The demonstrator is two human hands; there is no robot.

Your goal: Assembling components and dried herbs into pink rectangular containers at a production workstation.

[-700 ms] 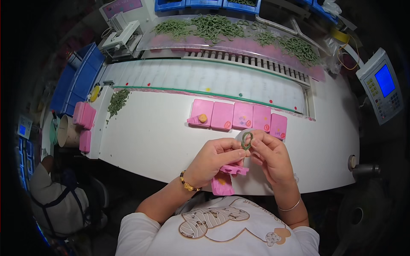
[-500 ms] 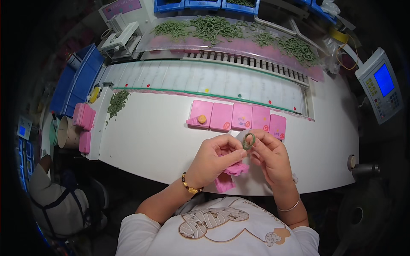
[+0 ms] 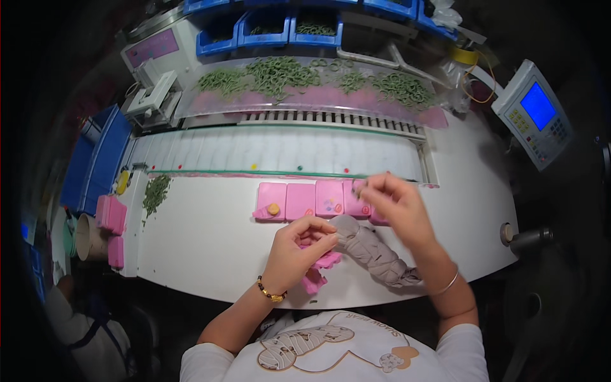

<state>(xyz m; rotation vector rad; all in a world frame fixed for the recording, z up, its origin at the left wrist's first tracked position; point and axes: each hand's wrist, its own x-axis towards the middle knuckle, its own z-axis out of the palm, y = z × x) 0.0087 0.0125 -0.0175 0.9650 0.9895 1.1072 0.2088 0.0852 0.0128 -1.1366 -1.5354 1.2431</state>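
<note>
My left hand [image 3: 298, 249] is closed, its fingers pinched around a floppy pink rubber mould [image 3: 326, 260] that hangs open below the fingertips. Part of the mould is hidden behind the hand. Raised away to the right, my right hand [image 3: 398, 207] pinches a small green ring [image 3: 358, 186], slightly blurred, above a row of pink mould blocks [image 3: 300, 200]. Between my hands lies a grey, wrinkled, cloth-like tube [image 3: 375, 254]; its near end passes behind my right forearm. A pink cone-shaped piece with a yellowish round part [image 3: 272, 209] rests on the leftmost block.
Green rings [image 3: 277, 75] lie in heaps on a clear shelf beyond the white panel strip [image 3: 273, 149]. Blue bins [image 3: 263, 30] stand at the back. Green scraps [image 3: 155, 194] lie at left, near more pink blocks [image 3: 111, 214]. A control panel with a blue screen [image 3: 538, 107] stands at right.
My right hand has moved up and right, away from my left hand, carrying the green ring. The grey tube now shows between them. The whole view has shifted, with the table lower in it.
</note>
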